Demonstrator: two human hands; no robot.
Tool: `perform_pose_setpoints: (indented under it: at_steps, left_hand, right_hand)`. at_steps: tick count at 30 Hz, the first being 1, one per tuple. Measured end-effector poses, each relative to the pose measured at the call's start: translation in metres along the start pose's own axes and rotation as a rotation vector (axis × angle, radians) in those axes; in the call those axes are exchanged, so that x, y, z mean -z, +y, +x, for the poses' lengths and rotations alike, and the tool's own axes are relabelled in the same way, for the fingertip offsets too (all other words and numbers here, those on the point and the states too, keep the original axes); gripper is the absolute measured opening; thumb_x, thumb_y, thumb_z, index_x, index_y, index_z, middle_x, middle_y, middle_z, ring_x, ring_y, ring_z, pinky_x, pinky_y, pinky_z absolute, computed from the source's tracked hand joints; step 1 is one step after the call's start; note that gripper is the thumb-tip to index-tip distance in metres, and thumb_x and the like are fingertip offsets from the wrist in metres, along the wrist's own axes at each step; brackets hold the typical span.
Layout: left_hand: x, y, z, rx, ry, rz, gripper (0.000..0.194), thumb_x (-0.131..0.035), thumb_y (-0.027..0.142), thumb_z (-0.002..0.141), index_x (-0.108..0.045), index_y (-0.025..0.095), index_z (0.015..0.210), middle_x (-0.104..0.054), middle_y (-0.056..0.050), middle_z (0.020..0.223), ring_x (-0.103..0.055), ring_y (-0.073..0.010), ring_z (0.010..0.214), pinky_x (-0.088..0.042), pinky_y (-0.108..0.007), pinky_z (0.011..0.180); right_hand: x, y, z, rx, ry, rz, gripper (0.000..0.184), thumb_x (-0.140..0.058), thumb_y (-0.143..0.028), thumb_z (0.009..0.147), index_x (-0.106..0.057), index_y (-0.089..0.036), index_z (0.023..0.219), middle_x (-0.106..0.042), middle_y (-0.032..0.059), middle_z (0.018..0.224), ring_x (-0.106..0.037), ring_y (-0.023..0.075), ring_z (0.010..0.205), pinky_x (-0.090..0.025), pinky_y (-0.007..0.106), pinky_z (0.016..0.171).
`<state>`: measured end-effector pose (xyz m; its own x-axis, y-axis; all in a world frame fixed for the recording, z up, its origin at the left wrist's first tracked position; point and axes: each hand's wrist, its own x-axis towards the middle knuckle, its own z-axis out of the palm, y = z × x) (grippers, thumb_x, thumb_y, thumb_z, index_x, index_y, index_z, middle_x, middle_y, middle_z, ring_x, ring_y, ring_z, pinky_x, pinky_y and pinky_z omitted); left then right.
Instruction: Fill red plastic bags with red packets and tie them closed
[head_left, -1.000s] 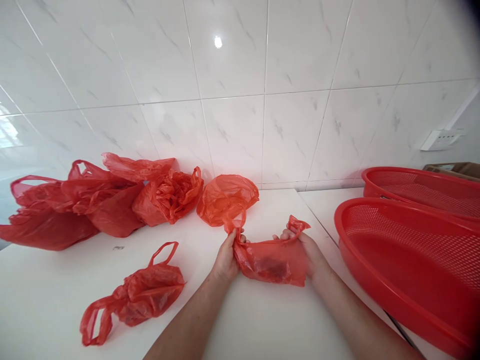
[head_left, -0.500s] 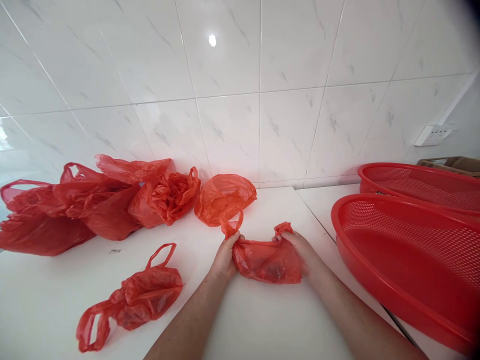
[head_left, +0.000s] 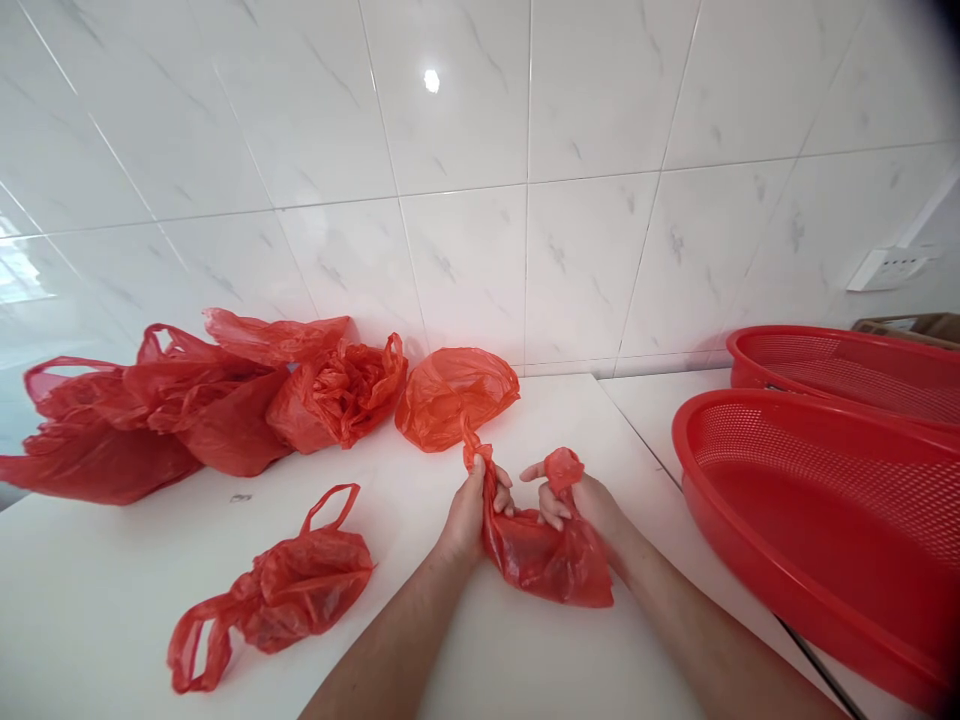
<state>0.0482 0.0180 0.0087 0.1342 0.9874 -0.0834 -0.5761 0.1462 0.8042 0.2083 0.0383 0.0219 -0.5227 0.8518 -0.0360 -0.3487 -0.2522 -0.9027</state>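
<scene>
Between my two hands hangs a red plastic bag (head_left: 551,560), thin enough to show a dark shape inside that I cannot make out. My left hand (head_left: 480,505) is closed round its left handle, with the thumb on top and the handle's end sticking up. On the other side, my right hand (head_left: 581,500) grips the right handle, which is bunched over the fingers, and its index finger points left. A second red plastic bag (head_left: 304,590), with something in it and both handles loose, lies on the white table (head_left: 480,670) left of my left forearm.
Several filled red plastic bags (head_left: 225,420) stand along the tiled wall at the back left. A puffed-out red bag (head_left: 457,400) sits behind my hands. At the right are two red perforated plastic baskets (head_left: 795,520), with a brown box (head_left: 911,327) behind them.
My hands have drawn closer together, so the stretched top edge of the bag now sags. My right hand has turned, its index finger stretched out and the handle bunched over it.
</scene>
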Motion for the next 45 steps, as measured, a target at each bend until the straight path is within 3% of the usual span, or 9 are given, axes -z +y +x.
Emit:
perform_pose_setpoints:
  at_steps: [7, 14, 19, 22, 25, 29, 33, 42, 45]
  left_hand:
    - [-0.009, 0.002, -0.003, 0.014, -0.002, 0.459, 0.046, -0.042, 0.055, 0.082, -0.049, 0.017, 0.056, -0.035, 0.005, 0.039, -0.035, -0.0088, 0.039, -0.033, -0.024, 0.050]
    - [-0.027, 0.009, -0.013, -0.030, -0.216, 0.639, 0.020, -0.045, 0.019, 0.070, -0.060, 0.018, 0.056, -0.059, -0.001, 0.052, -0.053, -0.0156, 0.053, -0.037, -0.026, 0.055]
    - [-0.017, -0.001, -0.010, -0.070, -0.132, 0.580, 0.012, -0.053, 0.020, 0.072, -0.064, 0.019, 0.077, -0.063, -0.003, 0.062, -0.058, -0.0186, 0.061, -0.044, -0.031, 0.067]
    - [-0.013, -0.006, -0.011, -0.193, 0.027, 0.514, 0.036, -0.063, 0.018, 0.068, -0.058, 0.022, 0.104, -0.064, -0.006, 0.088, -0.059, -0.0187, 0.075, -0.044, -0.031, 0.073]
    - [-0.018, -0.005, -0.017, -0.444, 0.092, 0.580, 0.055, -0.067, 0.013, 0.065, -0.054, 0.025, 0.117, -0.053, -0.008, 0.117, -0.052, -0.0214, 0.103, -0.040, -0.033, 0.089]
    - [-0.027, 0.000, -0.023, -0.638, 0.030, 0.749, 0.043, -0.069, 0.012, 0.066, -0.063, 0.024, 0.106, -0.049, -0.008, 0.120, -0.044, -0.0245, 0.114, -0.032, -0.034, 0.099]
    - [-0.027, -0.002, -0.020, -0.570, 0.034, 0.754, 0.009, -0.058, 0.020, 0.079, -0.067, 0.021, 0.079, -0.054, -0.007, 0.104, -0.051, -0.0215, 0.098, -0.038, -0.034, 0.090]
    - [-0.013, -0.005, -0.010, -0.323, 0.140, 0.456, 0.012, -0.065, 0.031, 0.074, -0.062, 0.019, 0.073, -0.061, -0.003, 0.078, -0.053, -0.0164, 0.074, -0.041, -0.026, 0.071]
    - [-0.007, -0.007, -0.006, -0.293, 0.171, 0.451, 0.017, -0.065, 0.034, 0.073, -0.060, 0.018, 0.070, -0.060, -0.001, 0.071, -0.050, -0.0138, 0.064, -0.039, -0.024, 0.063]
  right_hand:
    - [-0.008, 0.003, -0.007, 0.010, -0.008, -0.273, 0.069, -0.059, -0.046, 0.080, -0.029, -0.022, 0.137, -0.046, -0.0095, 0.046, -0.041, 0.0093, 0.042, -0.037, 0.025, 0.051]
    - [-0.008, 0.007, -0.005, 0.034, -0.037, -0.316, 0.030, -0.067, -0.035, 0.072, -0.052, -0.020, 0.092, -0.048, -0.0079, 0.044, -0.037, 0.0071, 0.039, -0.029, 0.021, 0.041]
    - [-0.007, 0.008, -0.005, 0.057, 0.057, -0.283, 0.024, -0.065, -0.034, 0.073, -0.054, -0.020, 0.088, -0.048, -0.0071, 0.045, -0.040, 0.0077, 0.040, -0.030, 0.021, 0.044]
    - [-0.005, 0.011, -0.001, 0.055, 0.121, -0.273, 0.022, -0.065, -0.035, 0.072, -0.055, -0.019, 0.084, -0.048, -0.0065, 0.043, -0.041, 0.0087, 0.041, -0.031, 0.022, 0.044]
    - [-0.003, 0.014, 0.001, 0.057, 0.155, -0.248, 0.021, -0.065, -0.034, 0.072, -0.056, -0.020, 0.084, -0.049, -0.0060, 0.046, -0.042, 0.0088, 0.043, -0.031, 0.022, 0.044]
    - [-0.005, 0.013, 0.000, 0.046, 0.179, -0.190, 0.021, -0.066, -0.032, 0.072, -0.055, -0.021, 0.086, -0.052, -0.0056, 0.056, -0.043, 0.0079, 0.045, -0.032, 0.021, 0.045]
    - [-0.005, 0.010, -0.005, 0.057, 0.147, -0.265, 0.025, -0.062, -0.033, 0.075, -0.055, -0.021, 0.097, -0.055, -0.0046, 0.052, -0.044, 0.0091, 0.042, -0.032, 0.022, 0.042]
    - [0.008, 0.010, -0.007, 0.046, -0.010, 0.112, 0.029, -0.065, -0.025, 0.070, -0.057, -0.025, 0.099, -0.063, -0.0025, 0.073, -0.044, 0.0059, 0.045, -0.046, 0.028, 0.064]
    - [0.006, 0.000, -0.012, -0.005, -0.035, 0.181, 0.026, -0.060, -0.039, 0.075, -0.059, -0.025, 0.096, -0.061, -0.0013, 0.077, -0.048, 0.0085, 0.051, -0.046, 0.029, 0.066]
